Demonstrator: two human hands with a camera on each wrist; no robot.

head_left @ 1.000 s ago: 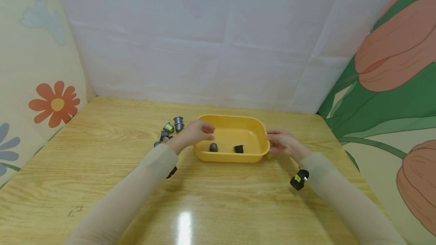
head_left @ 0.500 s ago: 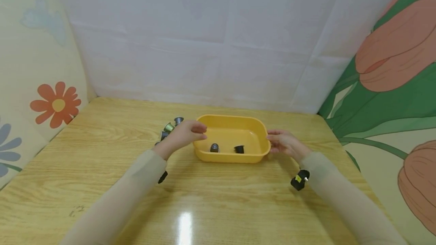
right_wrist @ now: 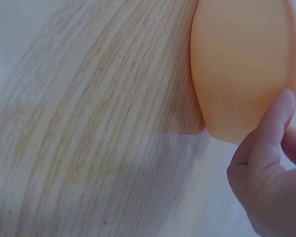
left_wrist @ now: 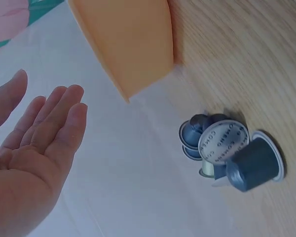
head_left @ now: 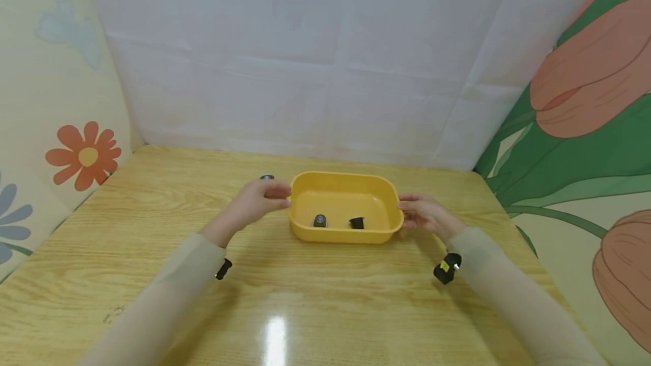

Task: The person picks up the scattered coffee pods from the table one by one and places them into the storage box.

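Observation:
In the head view my left hand (head_left: 256,202) is just left of the yellow plastic basin (head_left: 346,236), fingertips close to its rim. The left wrist view shows this hand (left_wrist: 44,143) with palm up, fingers extended and nothing held. Below and beside it lies a cluster of coffee capsules, among them a dark one (left_wrist: 254,165) on its side and one with a printed lid (left_wrist: 224,140). My right hand (head_left: 429,216) rests its fingers against the basin's right outer wall. Inside the basin are a grey capsule (head_left: 319,221) and a black capsule (head_left: 357,223).
The wood-grain table (head_left: 325,298) extends in front of the basin. A white cloth (head_left: 325,72) hangs behind it. Printed flower panels stand on the left (head_left: 83,151) and right (head_left: 580,185). In the head view, my left hand hides most of the capsule cluster.
My left hand has moved left, from over the basin to just outside its left rim, and now covers most of the capsules there. My right hand and the basin have stayed put.

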